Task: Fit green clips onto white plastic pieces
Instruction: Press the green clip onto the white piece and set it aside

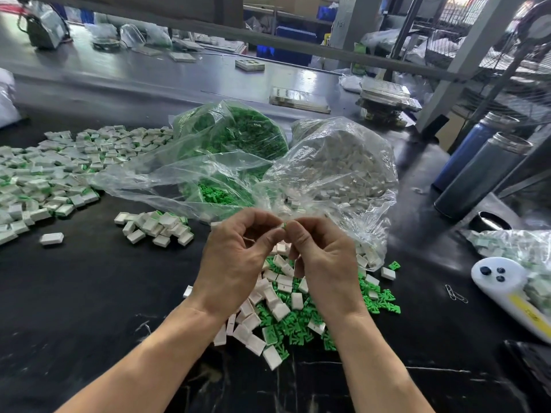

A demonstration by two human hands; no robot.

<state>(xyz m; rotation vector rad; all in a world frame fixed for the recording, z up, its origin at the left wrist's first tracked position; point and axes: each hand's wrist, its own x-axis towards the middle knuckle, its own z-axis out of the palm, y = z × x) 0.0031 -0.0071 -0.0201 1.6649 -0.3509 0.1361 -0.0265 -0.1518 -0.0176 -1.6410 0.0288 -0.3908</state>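
My left hand [238, 257] and my right hand [322, 257] meet above a loose pile of white plastic pieces [277, 308] and green clips [375, 299] on the black table. Fingertips of both hands pinch a small green clip [284, 225] between them. Whether a white piece sits in the fingers too is hidden. Behind the hands lie a clear bag of green clips [238, 135] and a clear bag of white pieces [343, 162]. Fitted pieces [44, 174] are spread at the left, with a small heap [158, 226] nearer.
Two dark cylindrical bottles [483, 171] stand at the right. A white handheld device [504, 287] and another bag of parts [518, 248] lie at the right edge. Paper clips [456, 295] lie beside it. Trays [384, 96] sit at the back.
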